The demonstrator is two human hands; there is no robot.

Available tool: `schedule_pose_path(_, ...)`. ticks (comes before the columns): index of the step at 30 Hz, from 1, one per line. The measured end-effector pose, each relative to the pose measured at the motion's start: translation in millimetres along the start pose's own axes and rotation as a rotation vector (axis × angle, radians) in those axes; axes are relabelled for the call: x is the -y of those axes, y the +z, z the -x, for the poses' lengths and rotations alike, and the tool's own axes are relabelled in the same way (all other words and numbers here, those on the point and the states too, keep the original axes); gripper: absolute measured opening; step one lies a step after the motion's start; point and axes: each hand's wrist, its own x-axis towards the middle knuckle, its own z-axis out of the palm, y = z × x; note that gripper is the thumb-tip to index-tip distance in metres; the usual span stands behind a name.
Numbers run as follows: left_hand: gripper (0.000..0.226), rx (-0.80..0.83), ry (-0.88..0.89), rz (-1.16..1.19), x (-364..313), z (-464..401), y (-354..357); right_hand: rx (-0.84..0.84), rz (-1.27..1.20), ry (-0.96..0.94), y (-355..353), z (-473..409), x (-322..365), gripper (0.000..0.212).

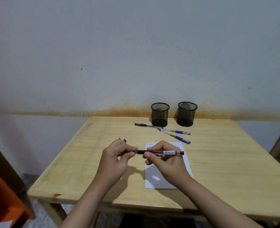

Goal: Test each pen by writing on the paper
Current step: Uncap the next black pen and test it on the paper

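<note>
The black pen [160,152] bore a barcode label, its print unreadable; right hand [166,159] fingers gripped its barrel while left hand [117,156] fingers pinched its tip end, above the paper [166,181]. Faint illegible writing marked the paper's far edge; three pens [168,132] and two mesh cups [173,114] sat near the table [80,162] far edge.

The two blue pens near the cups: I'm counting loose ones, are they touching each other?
Touching. The head view shows the two blue pens meeting at their left ends in a V.

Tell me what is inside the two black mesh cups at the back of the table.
Through the mesh, the left cup and the right cup look empty. Three pens lie on the table in front of them instead. The cup floors are dark, so anything small there would not show.
</note>
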Motion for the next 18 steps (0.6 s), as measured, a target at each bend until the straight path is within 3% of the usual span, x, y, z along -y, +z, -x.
schedule_pose_path(6, 0.027, 0.108, 0.022, 0.024, -5, 0, 0, 0.003, -0.035, 0.013, -11, 10, 0, 0.017)
schedule_pose_path(10, 0.034, 0.147, 0.047, 0.081, -8, -8, 5, 0.282, 0.025, 0.024, -38, 9, 11, 0.018)
schedule_pose_path(13, 0.037, 0.201, 0.088, 0.054, -13, -13, 19, 0.375, 0.044, 0.164, -67, 7, 21, 0.022)
schedule_pose_path(18, 0.023, 0.314, 0.163, -0.009, -30, -14, 65, 0.233, 0.255, 0.284, -105, 20, 33, 0.012)
